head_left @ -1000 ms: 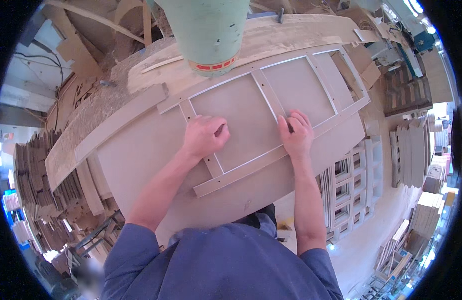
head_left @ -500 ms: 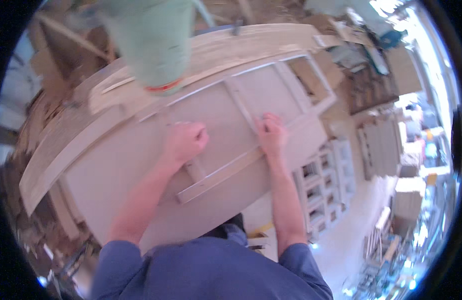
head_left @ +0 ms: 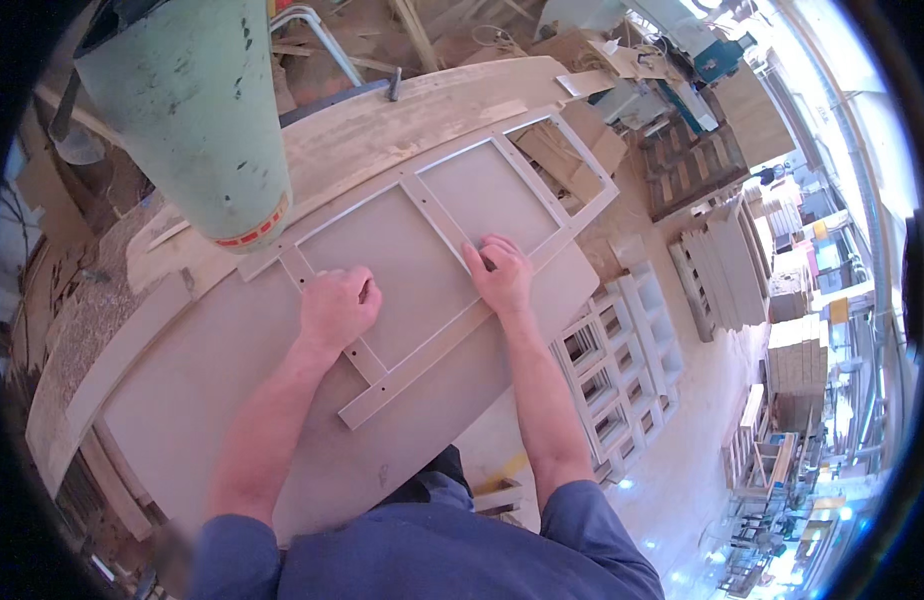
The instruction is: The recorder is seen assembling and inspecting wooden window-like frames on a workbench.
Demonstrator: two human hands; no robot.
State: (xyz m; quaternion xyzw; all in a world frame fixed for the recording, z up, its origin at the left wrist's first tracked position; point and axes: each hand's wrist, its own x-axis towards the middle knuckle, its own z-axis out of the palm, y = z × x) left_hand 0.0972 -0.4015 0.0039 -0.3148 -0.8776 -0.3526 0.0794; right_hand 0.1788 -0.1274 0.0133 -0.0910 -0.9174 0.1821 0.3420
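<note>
A ladder-like wooden frame (head_left: 422,349) lies flat on a smooth, pale board (head_left: 212,400) in front of me. It has long side rails, several crossbars and small dark holes. My left hand (head_left: 338,306) is closed in a fist over the crossbar at the frame's left end. My right hand (head_left: 500,274) is curled closed at the lower end of a middle crossbar, beside the near rail. Whatever either set of fingers holds, if anything, is hidden. The frame's far right end reaches past the board's edge.
A pale green machine column (head_left: 197,130) hangs just beyond my left hand. Behind the frame runs a curved wooden table edge (head_left: 382,125). Stacked slotted frames (head_left: 612,370) stand on the floor at right, with a wooden pallet (head_left: 687,165) and stacked boards (head_left: 727,265) farther off.
The whole view has shifted and sharpened; the green column now appears farther left. Both hands remain closed at about the same places on the frame.
</note>
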